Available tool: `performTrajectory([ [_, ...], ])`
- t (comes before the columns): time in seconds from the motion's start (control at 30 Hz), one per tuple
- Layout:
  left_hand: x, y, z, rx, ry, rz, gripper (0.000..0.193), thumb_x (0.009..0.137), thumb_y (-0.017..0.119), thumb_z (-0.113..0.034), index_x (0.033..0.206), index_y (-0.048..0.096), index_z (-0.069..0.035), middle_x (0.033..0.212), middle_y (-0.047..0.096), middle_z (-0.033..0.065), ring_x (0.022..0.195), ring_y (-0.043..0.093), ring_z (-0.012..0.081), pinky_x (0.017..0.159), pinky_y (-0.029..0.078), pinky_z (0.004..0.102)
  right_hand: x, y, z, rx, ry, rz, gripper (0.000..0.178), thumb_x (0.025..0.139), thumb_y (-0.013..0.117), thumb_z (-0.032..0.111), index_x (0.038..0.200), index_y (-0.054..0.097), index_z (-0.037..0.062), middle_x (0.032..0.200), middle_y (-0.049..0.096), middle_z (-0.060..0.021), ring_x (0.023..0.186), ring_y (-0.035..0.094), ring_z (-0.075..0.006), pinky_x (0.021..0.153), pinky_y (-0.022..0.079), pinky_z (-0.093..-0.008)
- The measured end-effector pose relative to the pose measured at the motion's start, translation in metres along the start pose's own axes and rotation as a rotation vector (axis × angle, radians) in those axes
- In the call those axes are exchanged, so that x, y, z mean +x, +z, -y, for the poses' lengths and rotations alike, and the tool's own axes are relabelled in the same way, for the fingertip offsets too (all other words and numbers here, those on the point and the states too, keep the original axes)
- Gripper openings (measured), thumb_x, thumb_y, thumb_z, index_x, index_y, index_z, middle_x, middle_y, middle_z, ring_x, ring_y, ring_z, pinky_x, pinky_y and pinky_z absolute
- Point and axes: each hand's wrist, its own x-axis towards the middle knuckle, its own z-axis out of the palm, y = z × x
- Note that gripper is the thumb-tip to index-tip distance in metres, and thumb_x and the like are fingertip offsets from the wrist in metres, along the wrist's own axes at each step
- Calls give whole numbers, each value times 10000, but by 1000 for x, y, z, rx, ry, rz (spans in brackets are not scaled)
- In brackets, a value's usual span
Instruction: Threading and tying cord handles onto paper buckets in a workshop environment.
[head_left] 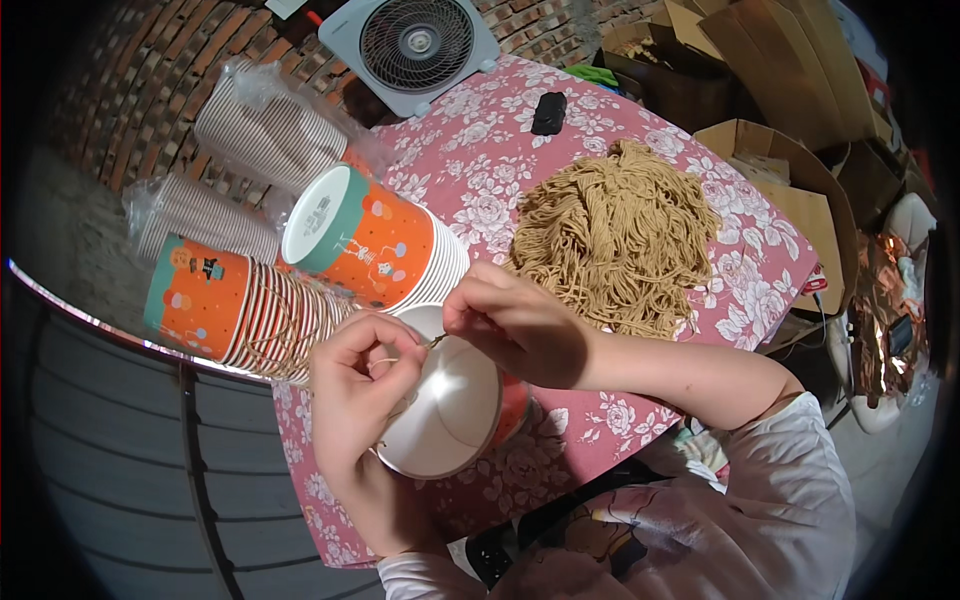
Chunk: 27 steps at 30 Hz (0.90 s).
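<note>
1. Evidently the short tan cord (435, 341) is pinched from both ends of a narrow gap so that its tip can be worked precisely; it lies at twelve o'clock over the white-mouthed paper tub (445, 425).
2. The tub sits right below the hands, probably to keep the work close to the body; a thin strand also shows near its rim at nine o'clock.
3. Taking the tub as the clock's centre, the heap of tan cords (620, 240) lies between one and two, likely for easy reach by the right hand.
4. Orange tubs stand nested at eleven (395, 245) and ten (200, 300), presumably to save room; loose cord loops (290, 320) drape over the latter.
5. The left hand (360, 385) is at nine, wrist raised, forearm rising from seven, thumb and forefinger closed on the cord.
6. The right hand (520, 325) comes in from about two, forearm nearly level, fingers curled and bunched on the cord; the two hands almost meet, with only a narrow space between their fingertips.
</note>
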Motion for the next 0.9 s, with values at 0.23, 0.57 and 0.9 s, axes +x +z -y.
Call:
performTrajectory([
  [0.23,-1,1,-4,14,34,-4,64,805,729,49,796,682,6,850,656,-2,599,354,-18,550,275,172,0,2,-6,-102,-117,5,62,974,615,21,1035,611,29,962,595,-89,899,564,-236,743,473,-335],
  [0.57,-19,7,-26,-303,-27,-44,185,916,709,13,1089,643,4,954,656,8,666,468,-28,592,355,149,2,-3,12,-12,-42,29,243,836,832,52,1063,744,60,1019,662,-77,918,645,-189,747,530,-306],
  [0.9,-52,20,-65,-411,112,-155,232,900,599,109,1089,649,-16,1021,700,62,778,613,55,649,456,210,2,-2,20,-38,-131,13,190,799,774,48,981,719,57,889,657,-46,839,650,-219,710,498,-326],
])
